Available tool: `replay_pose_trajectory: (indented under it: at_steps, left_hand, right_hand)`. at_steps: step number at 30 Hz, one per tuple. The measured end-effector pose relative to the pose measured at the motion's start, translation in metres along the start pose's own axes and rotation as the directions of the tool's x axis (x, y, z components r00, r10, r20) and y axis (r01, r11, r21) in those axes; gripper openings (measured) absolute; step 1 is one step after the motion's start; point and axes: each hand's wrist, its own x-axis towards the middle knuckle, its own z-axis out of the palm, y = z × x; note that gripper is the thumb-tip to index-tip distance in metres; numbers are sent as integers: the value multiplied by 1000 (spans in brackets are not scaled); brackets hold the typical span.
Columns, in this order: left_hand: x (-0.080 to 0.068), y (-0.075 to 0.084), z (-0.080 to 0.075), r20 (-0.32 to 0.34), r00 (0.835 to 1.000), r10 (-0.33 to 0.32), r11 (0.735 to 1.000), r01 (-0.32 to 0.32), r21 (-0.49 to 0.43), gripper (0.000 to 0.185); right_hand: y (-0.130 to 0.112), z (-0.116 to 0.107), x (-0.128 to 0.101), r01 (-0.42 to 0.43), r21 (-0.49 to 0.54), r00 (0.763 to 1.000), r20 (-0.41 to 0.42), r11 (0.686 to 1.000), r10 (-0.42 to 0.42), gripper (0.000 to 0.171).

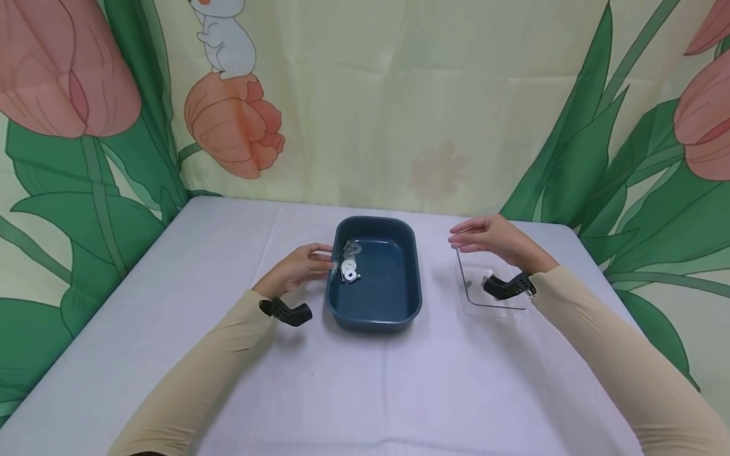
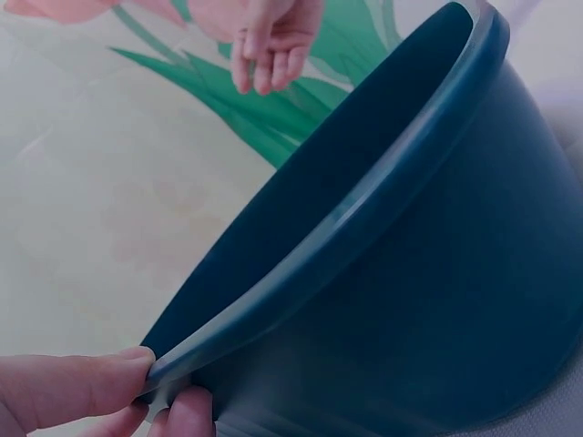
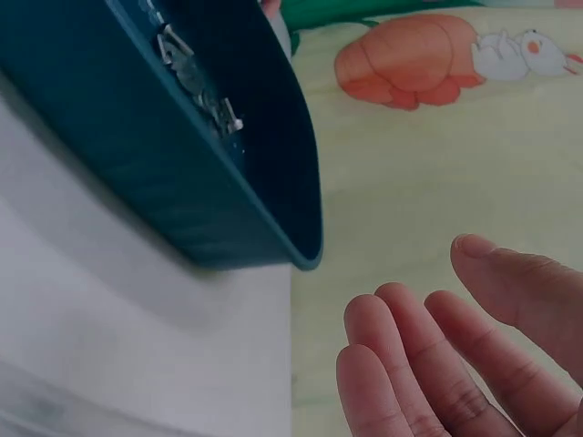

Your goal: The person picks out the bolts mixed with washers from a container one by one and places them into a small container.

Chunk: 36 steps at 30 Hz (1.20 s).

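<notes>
A dark blue plastic tub [image 1: 393, 297] stands mid-table with several metal washers [image 1: 349, 261] lying by its left wall. My left hand [image 1: 299, 269] pinches the tub's left rim [image 2: 301, 273] between thumb and fingers [image 2: 82, 387]. My right hand [image 1: 490, 239] hovers open to the right of the tub, fingers [image 3: 410, 364] straight, holding nothing. A clear plastic tray [image 1: 485, 297] lies on the table below that hand. In the right wrist view the tub [image 3: 182, 182] and washers [image 3: 196, 77] show from the side.
A white cloth covers the table [image 1: 365, 380]. A tulip-print curtain [image 1: 399, 95] hangs close behind the far edge and at both sides. Black wrist mounts [image 1: 285, 311] sit on both forearms.
</notes>
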Motion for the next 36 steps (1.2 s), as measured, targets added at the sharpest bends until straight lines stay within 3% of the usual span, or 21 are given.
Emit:
replay_pose_trajectory:
  at_steps: [15, 24, 36]
  left_hand:
    - [1, 3, -3, -20, 1000, -20, 1000, 20, -2, 52]
    - [0, 2, -2, -10, 1000, -13, 1000, 13, 1, 52]
    - [1, 1, 0, -8, 1000, -19, 1000, 19, 4, 52]
  right_hand:
    - [-33, 36, 35, 62, 24, 997, 39, 998, -62, 43]
    - [-35, 64, 58, 59, 47, 995, 76, 997, -63, 38]
    - [-37, 102, 72, 80, 39, 985, 148, 996, -85, 37]
